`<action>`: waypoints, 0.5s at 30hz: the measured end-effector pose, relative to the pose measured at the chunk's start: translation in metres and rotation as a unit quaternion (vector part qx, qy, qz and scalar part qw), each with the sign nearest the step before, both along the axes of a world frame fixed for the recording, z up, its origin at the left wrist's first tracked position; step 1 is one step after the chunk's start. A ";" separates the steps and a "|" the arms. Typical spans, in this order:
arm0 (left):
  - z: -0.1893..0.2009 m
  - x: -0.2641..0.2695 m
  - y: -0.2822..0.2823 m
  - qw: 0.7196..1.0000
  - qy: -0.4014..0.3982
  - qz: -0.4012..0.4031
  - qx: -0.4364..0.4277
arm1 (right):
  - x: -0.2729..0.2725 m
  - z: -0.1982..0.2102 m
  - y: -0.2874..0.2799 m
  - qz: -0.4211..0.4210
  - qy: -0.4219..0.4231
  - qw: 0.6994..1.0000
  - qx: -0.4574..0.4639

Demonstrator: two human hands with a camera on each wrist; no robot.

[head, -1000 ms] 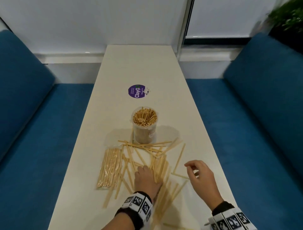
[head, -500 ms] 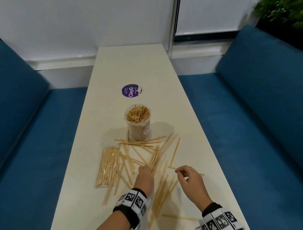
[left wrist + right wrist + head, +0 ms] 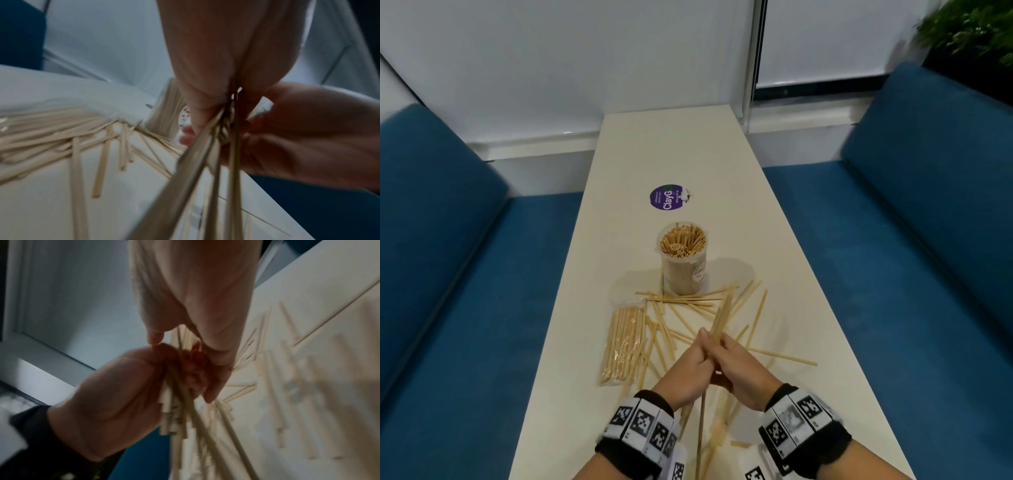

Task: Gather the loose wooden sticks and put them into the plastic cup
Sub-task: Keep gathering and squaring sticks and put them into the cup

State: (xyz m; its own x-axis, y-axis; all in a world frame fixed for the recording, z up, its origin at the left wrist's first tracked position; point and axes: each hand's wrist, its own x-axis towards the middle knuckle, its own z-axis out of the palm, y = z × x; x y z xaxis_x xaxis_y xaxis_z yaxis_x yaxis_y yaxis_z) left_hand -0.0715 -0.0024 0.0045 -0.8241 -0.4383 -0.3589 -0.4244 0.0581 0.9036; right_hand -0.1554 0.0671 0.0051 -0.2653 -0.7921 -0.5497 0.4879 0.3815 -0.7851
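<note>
Both hands, left point(image 3: 690, 371) and right point(image 3: 743, 371), now meet, gripping a raised bundle point(image 3: 722, 317); earlier they lay apart. Cup point(image 3: 683, 258) stands beyond; loose sticks point(image 3: 681, 318), packet point(image 3: 623, 342) remain on table point(image 3: 688, 150).

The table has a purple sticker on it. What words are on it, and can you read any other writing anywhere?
"ClayG": on the round purple sticker stuck to the table; the mark after the G is not clear.
Small lines beside that word on the sticker: too small to read.
White label on the side of the plastic cup: too blurred to read.
Black-and-white square patterns on the wristbands: codes, not words.
</note>
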 end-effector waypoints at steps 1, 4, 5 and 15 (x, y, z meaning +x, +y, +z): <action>0.001 0.000 0.003 1.000 0.015 -0.004 -0.018 | 0.003 0.004 -0.003 -0.013 -0.005 1.000 -0.002; 0.005 -0.002 0.011 0.995 0.041 0.019 -0.088 | 0.007 0.010 -0.006 -0.072 -0.032 0.997 -0.007; 0.005 -0.003 0.014 0.991 0.045 0.034 -0.118 | 0.007 0.011 -0.007 -0.092 -0.041 0.995 -0.009; 0.008 -0.006 0.031 0.963 0.013 0.103 -0.247 | 0.011 0.028 -0.004 -0.206 -0.113 0.970 -0.059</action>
